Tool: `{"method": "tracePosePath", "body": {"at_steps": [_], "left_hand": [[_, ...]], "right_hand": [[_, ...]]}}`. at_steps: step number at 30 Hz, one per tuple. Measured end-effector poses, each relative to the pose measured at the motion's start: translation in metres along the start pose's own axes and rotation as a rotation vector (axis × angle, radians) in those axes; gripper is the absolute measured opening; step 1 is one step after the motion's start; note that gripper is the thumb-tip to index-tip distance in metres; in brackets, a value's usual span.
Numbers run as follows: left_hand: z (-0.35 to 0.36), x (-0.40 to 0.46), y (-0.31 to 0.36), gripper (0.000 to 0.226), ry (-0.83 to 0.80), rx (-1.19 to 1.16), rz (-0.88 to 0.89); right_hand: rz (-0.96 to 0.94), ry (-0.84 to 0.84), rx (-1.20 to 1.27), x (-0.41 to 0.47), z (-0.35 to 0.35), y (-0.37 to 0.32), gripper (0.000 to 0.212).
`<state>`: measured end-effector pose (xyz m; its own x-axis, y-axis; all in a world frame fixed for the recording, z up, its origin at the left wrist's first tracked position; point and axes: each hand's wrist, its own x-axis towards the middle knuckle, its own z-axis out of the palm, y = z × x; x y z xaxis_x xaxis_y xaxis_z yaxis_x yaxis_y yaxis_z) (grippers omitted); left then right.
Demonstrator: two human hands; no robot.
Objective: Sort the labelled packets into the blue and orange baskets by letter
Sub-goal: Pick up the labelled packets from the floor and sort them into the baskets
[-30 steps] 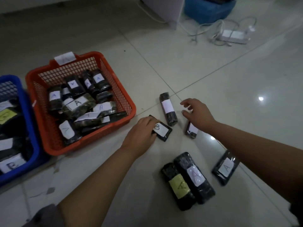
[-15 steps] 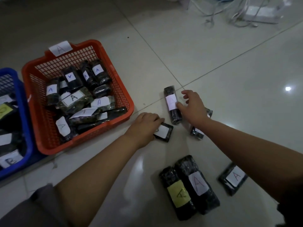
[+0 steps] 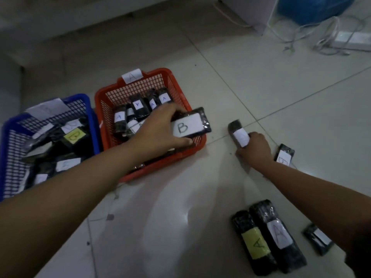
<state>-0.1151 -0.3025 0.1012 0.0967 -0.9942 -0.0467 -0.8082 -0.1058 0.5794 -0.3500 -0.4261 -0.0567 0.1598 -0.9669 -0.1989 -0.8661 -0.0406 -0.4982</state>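
Observation:
My left hand (image 3: 160, 129) grips a black packet with a white "B" label (image 3: 189, 125), held in the air over the right side of the orange basket (image 3: 197, 143). That basket carries an "A" tag and holds several A packets. The blue basket (image 3: 12, 125) at the left holds several B packets. My right hand (image 3: 254, 150) is closed around a black roll packet (image 3: 237, 132) with a white label, on the floor right of the orange basket. Another small labelled packet (image 3: 285, 155) lies just right of that hand.
Two long A packets, one yellow-labelled (image 3: 254, 245) and one white-labelled (image 3: 278, 235), lie side by side on the tiled floor at the lower right. A small packet (image 3: 319, 239) lies beside my right forearm. Cables and a power strip (image 3: 349, 39) sit at the far right, near a blue tub (image 3: 313, 7).
My left hand has lifted the B packet off the floor and carried it left, up over the orange basket. My right hand has closed on the roll packet.

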Motion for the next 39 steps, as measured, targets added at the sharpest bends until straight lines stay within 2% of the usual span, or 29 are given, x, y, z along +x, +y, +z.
{"method": "tracePosePath", "body": {"at_steps": [2, 7, 12, 15, 18, 22, 25, 28, 30, 35, 39], "left_hand": [[-0.024, -0.001, -0.017, 0.066, 0.091, 0.051, -0.007], [-0.077, -0.015, -0.059, 0.069, 0.251, 0.129, -0.046], [-0.122, -0.055, -0.109, 0.071, 0.431, 0.054, -0.151], [-0.14, -0.09, -0.153, 0.071, 0.486, 0.056, -0.27], [-0.152, -0.125, -0.203, 0.071, 0.409, 0.083, -0.413], [-0.147, -0.17, -0.246, 0.072, 0.307, 0.08, -0.589], [-0.13, -0.191, -0.267, 0.072, 0.146, 0.098, -0.659], [-0.124, -0.19, -0.274, 0.073, 0.023, 0.056, -0.643], [-0.122, -0.184, -0.274, 0.072, 0.006, 0.051, -0.609], [-0.106, -0.174, -0.272, 0.072, -0.084, 0.197, -0.575], [-0.103, -0.167, -0.274, 0.07, -0.062, 0.271, -0.63]], "right_hand": [[-0.089, 0.066, 0.111, -0.007, -0.009, -0.017, 0.028], [-0.336, 0.215, 0.247, -0.032, -0.041, -0.102, 0.031], [-0.6, 0.249, 0.094, -0.047, -0.052, -0.216, 0.026], [-0.714, 0.253, -0.042, -0.062, -0.037, -0.272, 0.046], [-0.781, 0.219, -0.121, -0.076, -0.009, -0.312, 0.049], [-0.617, 0.181, -0.071, -0.104, 0.042, -0.337, 0.04], [-0.715, 0.114, -0.135, -0.119, 0.071, -0.343, 0.043], [-0.72, 0.091, -0.119, -0.123, 0.085, -0.355, 0.043], [-0.69, 0.074, -0.102, -0.127, 0.094, -0.361, 0.043], [-0.737, -0.003, -0.11, -0.14, 0.11, -0.363, 0.051], [-0.712, 0.018, -0.107, -0.132, 0.109, -0.359, 0.055]]}}
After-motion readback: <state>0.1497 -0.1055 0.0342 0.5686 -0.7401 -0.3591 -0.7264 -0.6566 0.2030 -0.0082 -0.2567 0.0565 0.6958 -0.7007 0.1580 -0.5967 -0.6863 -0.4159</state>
